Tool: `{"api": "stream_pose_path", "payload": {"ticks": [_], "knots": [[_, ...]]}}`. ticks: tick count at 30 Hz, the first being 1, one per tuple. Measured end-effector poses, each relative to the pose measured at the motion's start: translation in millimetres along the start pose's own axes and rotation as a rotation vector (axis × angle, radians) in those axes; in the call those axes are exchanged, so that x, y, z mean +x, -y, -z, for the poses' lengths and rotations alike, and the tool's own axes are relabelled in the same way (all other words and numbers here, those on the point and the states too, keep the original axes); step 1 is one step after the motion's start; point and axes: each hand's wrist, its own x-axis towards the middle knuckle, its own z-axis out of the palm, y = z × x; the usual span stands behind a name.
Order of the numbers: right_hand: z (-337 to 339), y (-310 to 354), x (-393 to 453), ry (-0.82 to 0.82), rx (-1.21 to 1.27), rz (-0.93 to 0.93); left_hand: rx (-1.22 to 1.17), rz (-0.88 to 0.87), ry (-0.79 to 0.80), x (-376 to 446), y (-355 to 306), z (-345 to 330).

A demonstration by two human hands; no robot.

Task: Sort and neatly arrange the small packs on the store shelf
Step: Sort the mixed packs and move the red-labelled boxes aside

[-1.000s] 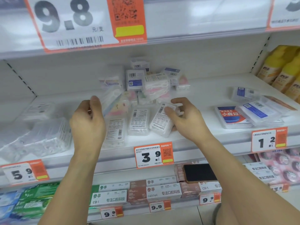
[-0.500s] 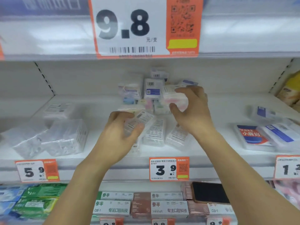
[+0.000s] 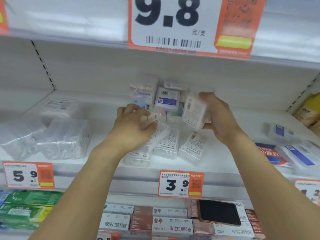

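Observation:
Small clear plastic packs lie in a loose heap [image 3: 167, 99] at the back middle of the white shelf [image 3: 216, 158]. Three more flat packs [image 3: 167, 144] lie side by side near the shelf's front edge. My right hand [image 3: 219, 116] is shut on one clear pack [image 3: 194, 112], held upright just right of the heap. My left hand [image 3: 133, 127] is closed around a small pack [image 3: 152, 117] with pinkish contents, above the leftmost front pack. The frame is motion-blurred.
Bags of clear packs [image 3: 64, 139] fill the shelf's left side. Blue-labelled flat packs [image 3: 297, 153] lie at the right, yellow bottles [image 3: 310, 110] beyond. Price tags 5.9 [image 3: 27, 175] and 3.9 [image 3: 180, 184] hang on the front rail. A black phone [image 3: 219, 214] rests on boxes below.
My right hand has lifted a pack off the heap and turned it upright. My left hand has moved up and right to the heap's front. The camera has moved closer to the shelf.

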Motion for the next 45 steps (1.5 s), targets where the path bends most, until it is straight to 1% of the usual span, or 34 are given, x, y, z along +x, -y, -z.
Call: {"api": "stream_pose_path", "payload": {"ticks": [1, 2, 3, 4, 5, 6, 8, 9, 10, 11, 12, 14, 15, 16, 17, 19, 21, 22, 24, 25, 27, 30, 31, 33, 35, 37, 39, 40, 41, 42, 43, 45], "knots": [[3, 3, -6, 0.045, 0.116, -0.079, 0.004, 0.008, -0.008, -1, 0, 0], [5, 3, -11, 0.071, 0.165, -0.114, 0.012, 0.015, -0.018, -1, 0, 0], [6, 3, -15, 0.096, 0.163, -0.098, 0.016, 0.026, -0.026, -2, 0, -1], [6, 3, -21, 0.119, 0.098, -0.044, 0.013, 0.037, -0.030, -3, 0, -1], [6, 3, -27, 0.150, -0.027, 0.036, 0.008, 0.044, -0.029, -3, 0, -2], [7, 4, -32, 0.199, -0.201, 0.118, 0.004, 0.045, -0.027, -3, 0, -3], [8, 7, -39, 0.339, -0.570, 0.206, -0.013, 0.029, -0.023, -3, 0, -4], [9, 11, -43, 0.414, -0.674, 0.220, -0.034, 0.019, -0.019, -3, 1, -5], [9, 15, -45, 0.467, -0.715, 0.207, -0.059, 0.017, -0.010, -4, 1, -4], [9, 21, -47, 0.471, -0.708, 0.177, -0.083, 0.022, 0.006, -4, 2, -3], [7, 27, -46, 0.435, -0.668, 0.153, -0.104, 0.030, 0.023, -6, 2, -2], [1, 38, -34, 0.294, -0.603, 0.175, -0.135, 0.033, 0.026, -9, 4, -1], [-4, 41, -22, 0.216, -0.640, 0.207, -0.144, 0.029, 0.014, -11, 4, -2], [-11, 45, -7, 0.168, -0.727, 0.216, -0.149, 0.025, 0.001, -12, 5, -2], [-18, 48, 8, 0.161, -0.842, 0.186, -0.150, 0.020, -0.008, -13, 5, -3], [-35, 48, 38, 0.207, -1.031, 0.053, -0.152, 0.008, -0.019, -15, 6, -3], [-54, 42, 58, 0.214, -1.076, -0.067, -0.152, 0.000, -0.023, -15, 6, -2], [-62, 38, 65, 0.179, -1.092, -0.096, -0.152, -0.004, -0.020, -15, 7, -1], [-74, 29, 76, 0.060, -1.146, -0.079, -0.147, -0.018, -0.008, -15, 8, 0], [-77, 26, 79, 0.003, -1.145, -0.064, -0.142, -0.026, -0.004, -15, 8, 0], [-79, 25, 82, -0.063, -1.033, -0.090, -0.134, -0.039, 0.004, -15, 9, 2], [-71, 33, 77, -0.061, -0.680, -0.117, -0.139, -0.048, 0.009, -15, 11, 3], [-67, 38, 71, -0.062, -0.563, -0.086, -0.140, -0.054, -0.016, -15, 11, 3], [-60, 52, 58, -0.043, -0.374, 0.002, -0.181, -0.075, -0.135, -15, 10, 6], [-54, 65, 43, 0.083, -0.247, 0.084, -0.316, -0.060, -0.276, -16, 4, 12], [-54, 75, 28, 0.288, -0.234, 0.151, -0.481, 0.001, -0.345, -16, -2, 19], [-60, 82, 18, 0.483, -0.291, 0.173, -0.641, 0.073, -0.369, -16, -5, 25], [-66, 86, 15, 0.556, -0.319, 0.168, -0.704, 0.103, -0.386, -18, -4, 28], [-73, 87, 17, 0.581, -0.349, 0.152, -0.733, 0.131, -0.410, -19, -2, 30], [-80, 89, 20, 0.548, -0.360, 0.126, -0.741, 0.162, -0.434, -21, 2, 31], [-87, 87, 29, 0.455, -0.404, 0.124, -0.751, 0.193, -0.452, -24, 5, 32], [-100, 79, 51, 0.238, -0.577, 0.230, -0.776, 0.237, -0.460, -28, 14, 34]]}}
